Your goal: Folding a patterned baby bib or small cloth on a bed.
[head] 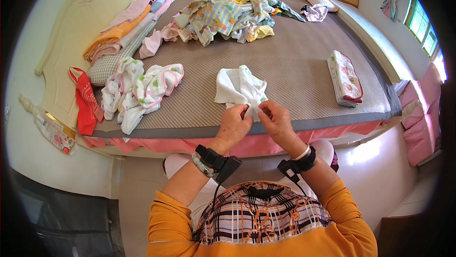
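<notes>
A small white cloth (235,86) lies crumpled on the bed mat near its front edge, with a bit of coloured print showing at its right side. My left hand (236,123) pinches the near end of this cloth between thumb and fingers. Just to the right, my right hand (278,119) grips the same end, the two hands almost touching. The pinched part is narrow and bunched. What the curled fingers cover is hidden. Each wrist wears a black strap with a small box and a bangle.
Left of the cloth lie white cloths with green print (156,82) and a red bag (85,96). A folded stack of printed cloths (345,77) sits at the right. Farther back is a pile of clothes (228,14). Folded bedding (124,28) lines the cream headboard (60,46).
</notes>
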A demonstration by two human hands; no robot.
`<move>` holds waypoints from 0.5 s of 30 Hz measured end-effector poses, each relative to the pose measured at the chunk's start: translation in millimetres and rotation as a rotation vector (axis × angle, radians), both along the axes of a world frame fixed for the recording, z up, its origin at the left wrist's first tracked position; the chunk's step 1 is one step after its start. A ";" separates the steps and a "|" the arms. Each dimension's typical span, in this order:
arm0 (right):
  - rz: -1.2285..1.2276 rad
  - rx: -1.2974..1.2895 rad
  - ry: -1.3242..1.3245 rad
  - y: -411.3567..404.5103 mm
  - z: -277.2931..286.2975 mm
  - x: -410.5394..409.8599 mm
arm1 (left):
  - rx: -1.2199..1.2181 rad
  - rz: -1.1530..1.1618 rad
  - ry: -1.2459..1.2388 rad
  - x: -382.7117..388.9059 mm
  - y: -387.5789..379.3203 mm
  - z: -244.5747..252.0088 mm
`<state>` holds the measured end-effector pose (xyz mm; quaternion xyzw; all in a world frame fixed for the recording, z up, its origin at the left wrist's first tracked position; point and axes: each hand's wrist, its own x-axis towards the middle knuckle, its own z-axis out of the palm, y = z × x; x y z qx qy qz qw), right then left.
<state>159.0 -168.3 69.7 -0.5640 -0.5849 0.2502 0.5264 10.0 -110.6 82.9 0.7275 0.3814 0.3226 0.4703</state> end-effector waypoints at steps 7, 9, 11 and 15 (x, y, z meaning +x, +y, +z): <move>0.112 0.156 0.007 -6.0 3.3 -6.6 | -0.474 -0.173 -0.282 -4.4 0.8 5.7; 0.097 0.166 0.002 -3.0 -2.3 -5.2 | -0.521 -0.170 -0.302 -5.1 1.8 6.1; 0.083 0.174 -0.002 -2.0 -2.5 -5.0 | -0.569 -0.165 -0.322 -4.8 1.4 8.0; 0.103 0.249 -0.099 -4.8 3.3 -5.3 | -0.550 -0.105 -0.359 -5.6 -0.3 11.9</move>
